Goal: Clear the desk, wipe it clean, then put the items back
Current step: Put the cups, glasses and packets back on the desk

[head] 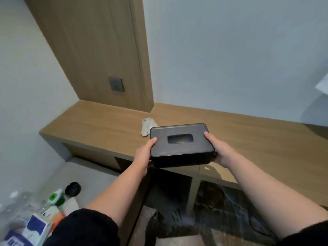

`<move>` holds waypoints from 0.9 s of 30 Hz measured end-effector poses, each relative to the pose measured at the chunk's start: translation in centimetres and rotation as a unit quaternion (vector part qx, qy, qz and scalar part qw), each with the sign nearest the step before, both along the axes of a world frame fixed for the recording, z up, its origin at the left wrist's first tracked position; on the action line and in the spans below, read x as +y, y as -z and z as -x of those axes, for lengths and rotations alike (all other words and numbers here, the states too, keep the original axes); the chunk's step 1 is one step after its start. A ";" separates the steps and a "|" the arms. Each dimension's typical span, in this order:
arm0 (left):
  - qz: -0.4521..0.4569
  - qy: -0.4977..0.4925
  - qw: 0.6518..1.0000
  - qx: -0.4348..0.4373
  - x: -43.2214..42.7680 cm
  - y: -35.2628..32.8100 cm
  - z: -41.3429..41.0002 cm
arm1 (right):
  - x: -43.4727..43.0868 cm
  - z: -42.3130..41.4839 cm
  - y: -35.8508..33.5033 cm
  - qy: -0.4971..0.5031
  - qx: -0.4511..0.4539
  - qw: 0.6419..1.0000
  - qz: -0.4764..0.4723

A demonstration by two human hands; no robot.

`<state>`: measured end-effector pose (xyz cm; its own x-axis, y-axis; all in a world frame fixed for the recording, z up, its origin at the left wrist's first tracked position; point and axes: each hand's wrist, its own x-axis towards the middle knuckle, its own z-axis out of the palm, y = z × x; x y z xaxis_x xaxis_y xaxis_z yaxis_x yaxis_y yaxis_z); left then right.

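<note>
1. Holds a black tissue box [181,144] level at frame centre, over the front edge of the wooden desk [99,125].
2. Clasps its ends with left hand [143,154] and right hand [219,151], thumbs on the lid.
3. Shows white sachets [148,126] on the desk, just above the box.

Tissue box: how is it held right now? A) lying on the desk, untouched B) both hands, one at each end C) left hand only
B: the left hand and right hand grip opposite ends of the black tissue box.
</note>
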<state>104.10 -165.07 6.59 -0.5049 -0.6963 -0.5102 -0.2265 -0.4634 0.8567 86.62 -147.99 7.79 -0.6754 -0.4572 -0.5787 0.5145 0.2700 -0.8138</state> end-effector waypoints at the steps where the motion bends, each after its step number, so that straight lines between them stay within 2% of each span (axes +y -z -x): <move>1: 0.002 0.008 1.000 0.002 1.7 -0.4 1.7 | 2.0 1.2 -0.1 0.016 -0.001 1.000 0.003; 6: 0.013 0.057 0.998 -0.010 8.1 -1.3 8.8 | 9.7 5.9 -0.1 0.093 -0.022 0.995 0.008; 13: 0.029 0.112 0.993 -0.017 12.4 -1.3 17.6 | 15.6 11.7 0.0 0.153 -0.048 0.986 0.034; 20: -0.002 0.123 0.992 -0.016 16.5 0.4 27.7 | 20.3 21.4 -0.7 0.172 -0.026 0.985 -0.005; 27: -0.046 0.179 0.983 -0.021 25.4 1.7 37.4 | 30.1 29.2 0.2 0.223 -0.042 0.974 -0.023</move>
